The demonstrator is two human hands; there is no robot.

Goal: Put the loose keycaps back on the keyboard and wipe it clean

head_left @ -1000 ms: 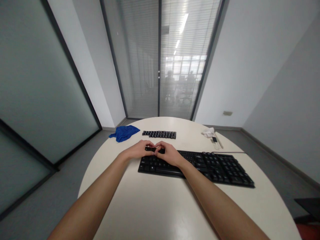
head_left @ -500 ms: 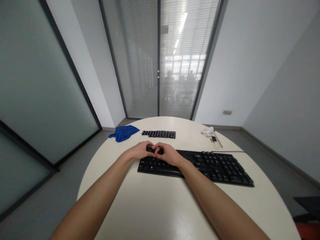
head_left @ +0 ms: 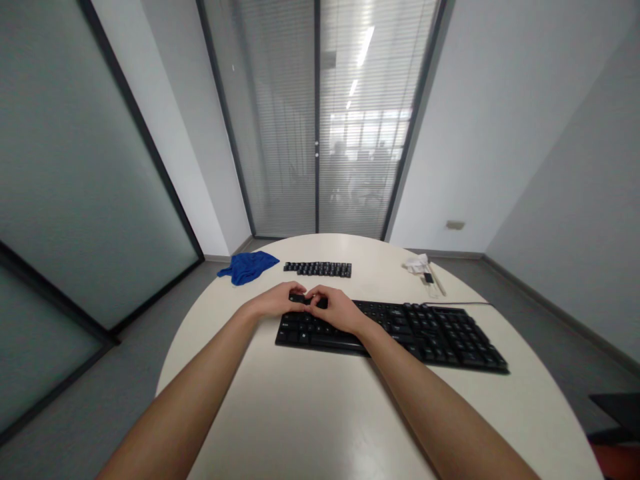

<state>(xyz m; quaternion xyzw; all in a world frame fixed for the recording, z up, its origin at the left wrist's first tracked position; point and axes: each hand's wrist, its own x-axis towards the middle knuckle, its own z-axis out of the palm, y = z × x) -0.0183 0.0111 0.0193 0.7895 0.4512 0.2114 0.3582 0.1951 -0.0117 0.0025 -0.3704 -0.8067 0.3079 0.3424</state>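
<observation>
A black computer keyboard (head_left: 325, 341) lies across the table before me, its back left part bare of some keys as far as my fingers let me see. My left hand (head_left: 280, 300) curls over the keyboard's back left corner, thumb and forefinger bent around it. Beside it, my right hand (head_left: 333, 308) rests over the left keys with thumb and forefinger pinched together. The fingertips of both hands meet there; whatever lies between the right ones is too small to make out. Loose black keycaps (head_left: 325, 269) stand in rows on the table behind the keyboard.
A blue cloth (head_left: 249, 267) lies at the back left of the round white table (head_left: 290, 413). At the back right are a crumpled white cloth (head_left: 416, 264) and a slim pale stick-like item (head_left: 438, 280). The keyboard's cable (head_left: 460, 304) runs toward the right edge.
My fingertips have shifted very slightly over the back left keys. The keyboard, keycaps and cloths lie as before.
</observation>
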